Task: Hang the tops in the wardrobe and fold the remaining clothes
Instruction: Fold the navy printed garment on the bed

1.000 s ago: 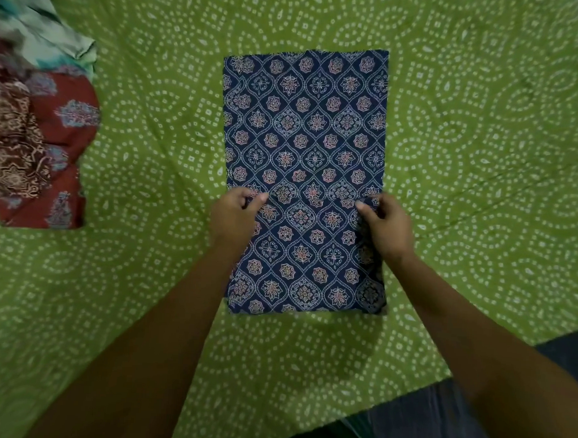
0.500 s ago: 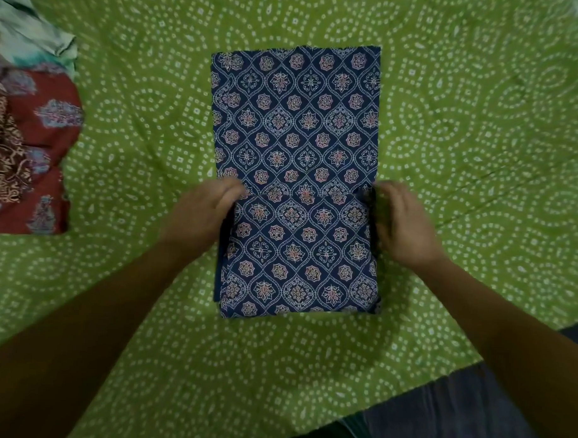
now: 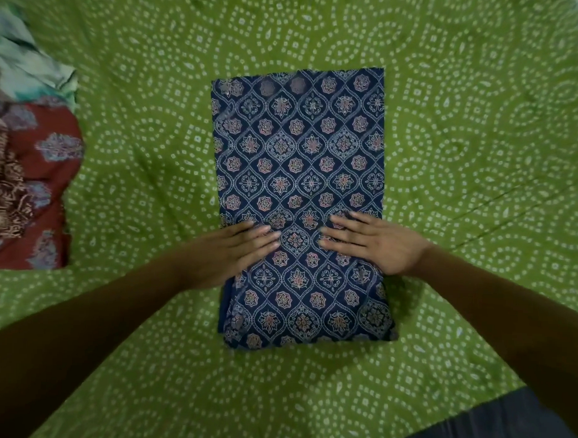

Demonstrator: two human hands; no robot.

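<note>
A dark blue garment with a floral lattice print (image 3: pixel 299 160) lies folded into a long rectangle on the green dotted bedsheet (image 3: pixel 464 143). Its near part is doubled over onto itself. My left hand (image 3: pixel 227 252) lies flat on the left side of that fold, fingers straight and pointing right. My right hand (image 3: pixel 375 243) lies flat on the right side, fingers straight and pointing left. Both hands press down on the cloth, fingertips a short way apart.
A pile of other clothes sits at the left edge: a dark red printed piece (image 3: pixel 43 184) and a pale teal one (image 3: pixel 27 68) behind it. The bed's near edge shows at the bottom right, with dark floor (image 3: pixel 503 429) beyond.
Both hands pinched the near fold's edges a second ago. They have let go and now lie flat on top of the folded part. The view has moved closer.
</note>
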